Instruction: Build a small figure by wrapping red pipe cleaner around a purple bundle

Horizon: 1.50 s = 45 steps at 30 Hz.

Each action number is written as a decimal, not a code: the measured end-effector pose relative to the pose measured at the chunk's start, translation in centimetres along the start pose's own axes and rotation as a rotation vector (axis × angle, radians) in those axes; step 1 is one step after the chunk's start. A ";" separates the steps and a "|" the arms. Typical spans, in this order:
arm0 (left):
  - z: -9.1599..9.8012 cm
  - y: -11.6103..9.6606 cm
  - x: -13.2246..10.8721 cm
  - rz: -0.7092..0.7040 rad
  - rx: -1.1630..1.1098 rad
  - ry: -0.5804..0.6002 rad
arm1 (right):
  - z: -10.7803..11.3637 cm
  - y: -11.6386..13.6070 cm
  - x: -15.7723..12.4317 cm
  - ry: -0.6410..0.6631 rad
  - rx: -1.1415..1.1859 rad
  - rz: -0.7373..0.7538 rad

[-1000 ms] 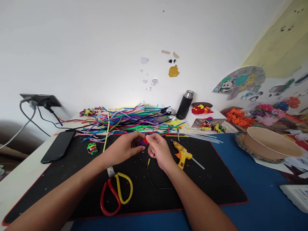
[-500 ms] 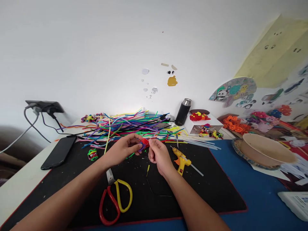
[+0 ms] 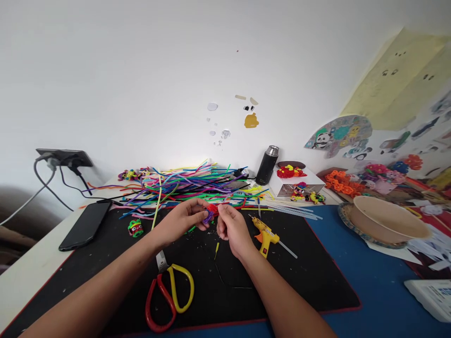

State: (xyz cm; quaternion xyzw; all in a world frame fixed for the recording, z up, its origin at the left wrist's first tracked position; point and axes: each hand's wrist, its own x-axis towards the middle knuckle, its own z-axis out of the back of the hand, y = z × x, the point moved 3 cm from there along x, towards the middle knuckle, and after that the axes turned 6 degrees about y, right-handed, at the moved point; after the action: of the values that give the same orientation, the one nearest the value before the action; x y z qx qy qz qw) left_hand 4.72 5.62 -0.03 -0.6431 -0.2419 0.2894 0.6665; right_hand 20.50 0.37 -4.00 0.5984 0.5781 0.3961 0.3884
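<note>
Both hands meet over the black mat (image 3: 299, 277), pinching one small craft piece (image 3: 210, 212) of red and purple pipe cleaner. My left hand (image 3: 181, 222) grips its purple side with closed fingers. My right hand (image 3: 230, 226) pinches the red side. A big heap of coloured pipe cleaners (image 3: 190, 183) lies just behind the hands. Red-and-yellow scissors (image 3: 168, 286) lie near my left forearm. A yellow glue gun (image 3: 266, 233) rests to the right of my right hand.
A black phone (image 3: 84, 224) lies at the mat's left edge, cables and a socket (image 3: 63, 157) behind it. A small green-and-red figure (image 3: 135, 227) sits on the mat. A black flask (image 3: 267, 165), finished crafts (image 3: 299, 185) and a tan bowl (image 3: 387, 220) stand at the right.
The hands stay together on the small piece, turning it slightly. The view has tilted up a little, so everything sits lower in the picture.
</note>
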 end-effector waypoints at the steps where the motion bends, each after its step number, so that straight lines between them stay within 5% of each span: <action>1: 0.0 0.0 0.0 0.001 -0.001 -0.002 | 0.0 0.0 0.0 0.001 -0.006 0.000; 29: -1.1 0.1 -2.2 -0.024 -0.054 -0.069 | -0.9 -0.2 -0.4 0.083 0.007 -0.009; 34: 0.3 0.4 -3.3 -0.030 -0.147 -0.171 | -0.9 -0.3 -0.3 0.077 -0.035 -0.036; 39: 2.7 1.5 -4.8 -0.014 -0.328 -0.310 | 1.7 1.4 0.9 0.015 -0.282 -0.005; 45: 3.8 3.1 -5.6 0.022 -0.444 -0.350 | 3.8 2.8 2.6 0.126 -1.003 -0.010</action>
State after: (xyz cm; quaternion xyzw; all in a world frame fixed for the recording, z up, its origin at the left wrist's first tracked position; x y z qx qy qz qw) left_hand -2.20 4.45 -2.66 -0.7161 -0.4037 0.3434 0.4542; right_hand 25.12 2.86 -2.78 0.3103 0.3420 0.6585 0.5942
